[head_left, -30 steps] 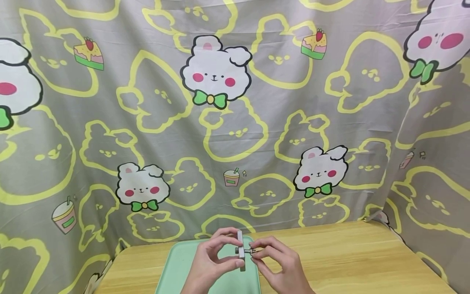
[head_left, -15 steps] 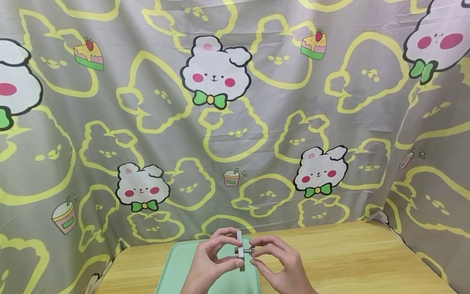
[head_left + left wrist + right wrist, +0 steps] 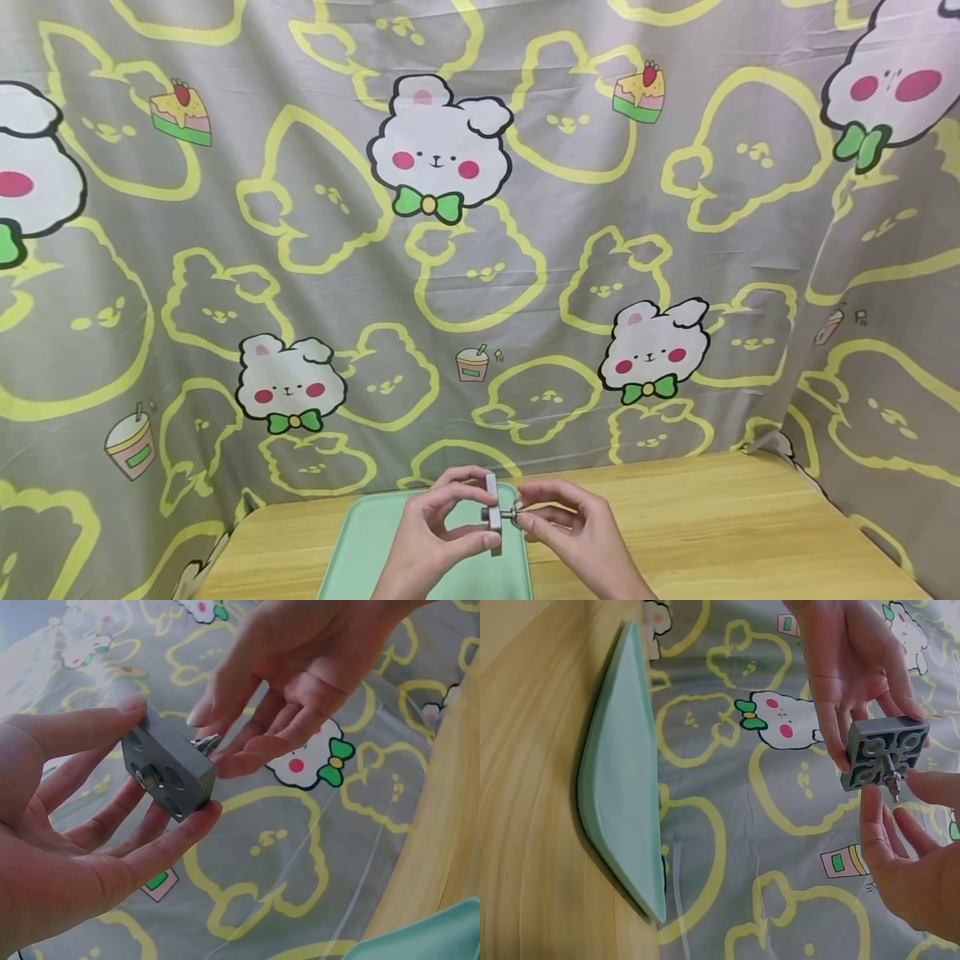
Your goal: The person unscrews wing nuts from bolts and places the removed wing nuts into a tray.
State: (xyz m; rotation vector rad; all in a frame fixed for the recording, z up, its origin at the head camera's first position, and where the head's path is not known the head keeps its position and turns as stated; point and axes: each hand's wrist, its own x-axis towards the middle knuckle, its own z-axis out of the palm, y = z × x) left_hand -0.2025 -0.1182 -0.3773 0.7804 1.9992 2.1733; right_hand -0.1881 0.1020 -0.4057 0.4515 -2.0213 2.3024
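My left hand (image 3: pixel 429 533) holds a grey square block (image 3: pixel 172 761) on edge between thumb and fingertips, above the green tray. Round holes sit near the block's corners. The bolt head (image 3: pixel 150 778) shows at the middle of one face. On the other, ribbed face, the bolt's shank sticks out toward my right hand (image 3: pixel 577 533) and carries a shiny metal piece that looks like a wing nut (image 3: pixel 892 780). Thumb and fingertips of the right hand are around this wing nut and partly cover it in the head view.
A light green tray (image 3: pixel 360 533) lies on the wood-grain table (image 3: pixel 720 517) under the hands. Behind and at both sides hangs a grey curtain (image 3: pixel 525 250) printed with rabbits and yellow outlines.
The right hand's fingers have shifted around the wing nut, the thumb coming up toward it. The left hand and the block have stayed nearly in place.
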